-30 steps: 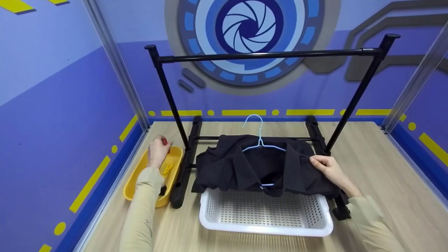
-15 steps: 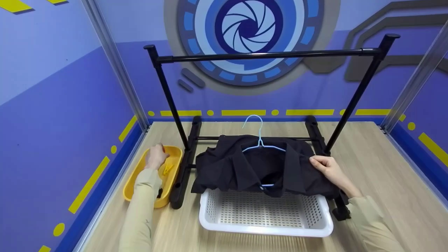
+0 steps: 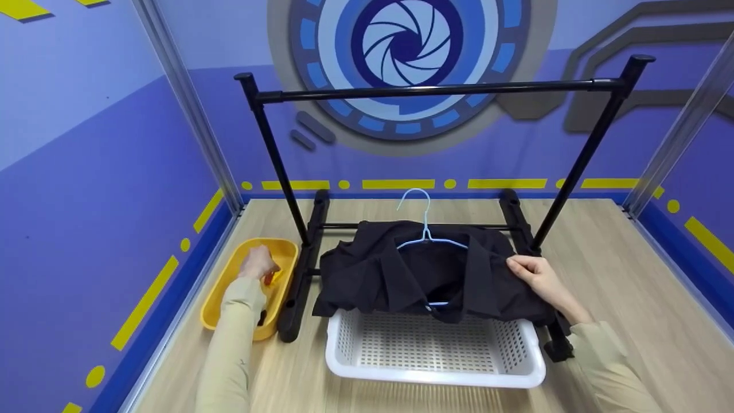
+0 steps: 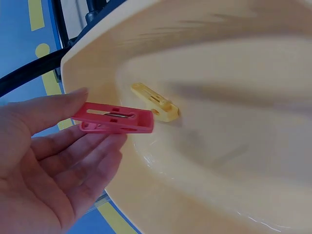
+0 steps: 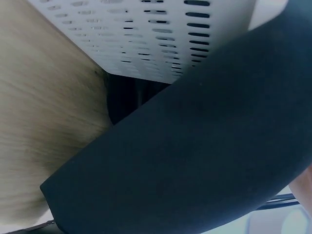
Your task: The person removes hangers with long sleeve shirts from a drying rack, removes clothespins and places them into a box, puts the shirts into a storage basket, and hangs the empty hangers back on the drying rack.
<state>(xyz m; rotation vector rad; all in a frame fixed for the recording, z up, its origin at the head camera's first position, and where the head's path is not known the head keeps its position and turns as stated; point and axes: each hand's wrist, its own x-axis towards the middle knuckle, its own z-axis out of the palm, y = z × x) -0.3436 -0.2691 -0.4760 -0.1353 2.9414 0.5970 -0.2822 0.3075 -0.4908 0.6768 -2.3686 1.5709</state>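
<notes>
Hands pinch separately: the left point(image 4: 56, 165) a slotted red plastic clip point(image 4: 134, 121), the right point(image 3: 539, 279) a matte black collared shirt point(image 3: 367, 272).

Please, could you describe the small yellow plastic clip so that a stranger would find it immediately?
To the left of the black tubular clothes rack is an oblong yellow plastic tray. Inside it lies the small yellow plastic clip. Unlike the red plastic clip pinched by the left hand, it is yellow and not held.
</notes>
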